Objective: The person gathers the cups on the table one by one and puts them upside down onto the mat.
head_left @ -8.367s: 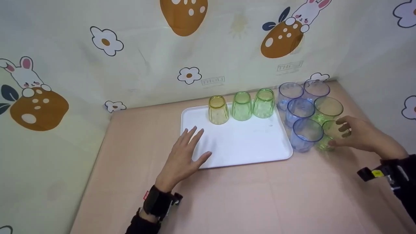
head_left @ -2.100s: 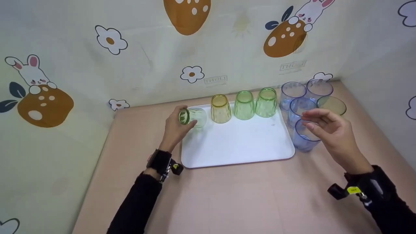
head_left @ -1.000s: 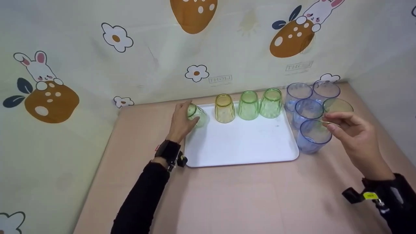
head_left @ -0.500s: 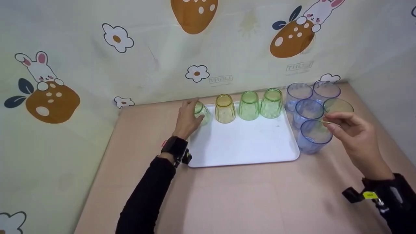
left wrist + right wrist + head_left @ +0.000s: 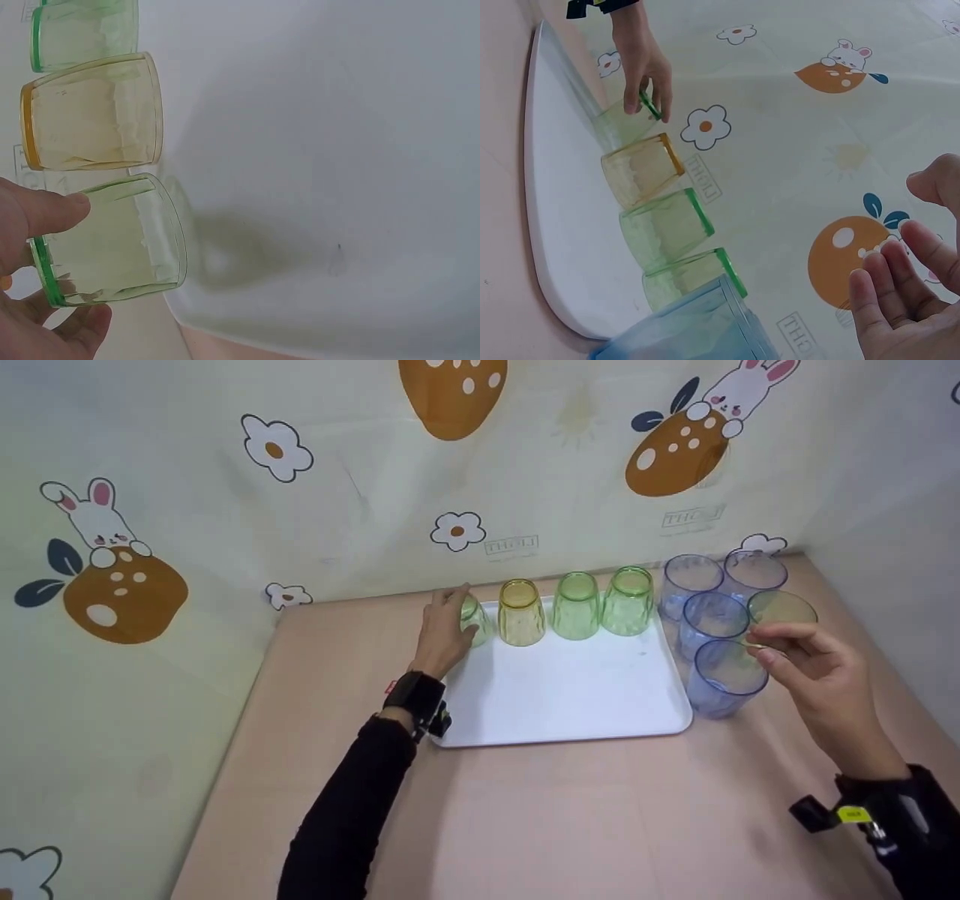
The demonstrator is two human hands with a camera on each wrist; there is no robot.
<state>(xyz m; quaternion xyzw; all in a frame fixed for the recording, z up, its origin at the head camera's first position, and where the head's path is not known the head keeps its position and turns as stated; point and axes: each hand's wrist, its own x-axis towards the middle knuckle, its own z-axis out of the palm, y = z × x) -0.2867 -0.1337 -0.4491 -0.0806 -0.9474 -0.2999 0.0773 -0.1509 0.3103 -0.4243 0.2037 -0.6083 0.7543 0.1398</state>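
Note:
My left hand (image 5: 444, 631) grips a green glass (image 5: 112, 244) by its base end, thumb on one side and fingers on the other. The glass is mouth down at the tray's back left corner; whether its rim touches the tray I cannot tell. Beside it on the white tray (image 5: 570, 690), an amber glass (image 5: 521, 615) and two green glasses (image 5: 576, 607) stand upside down in a row. My right hand (image 5: 829, 682) hovers by the blue glasses at the right, its fingers loosely bent. The right wrist view shows nothing in that right hand (image 5: 915, 292).
Right of the tray, several blue glasses (image 5: 726, 682) stand mouth up, close together. Among them is an upright green glass (image 5: 781, 606), partly behind my right hand. A patterned wall covering (image 5: 360, 525) rises directly behind the table (image 5: 540, 817).
One green glass from the right group is now in my left hand. It was on its side, then turned mouth down and shifted right towards the amber glass. The right hand came back without a glass.

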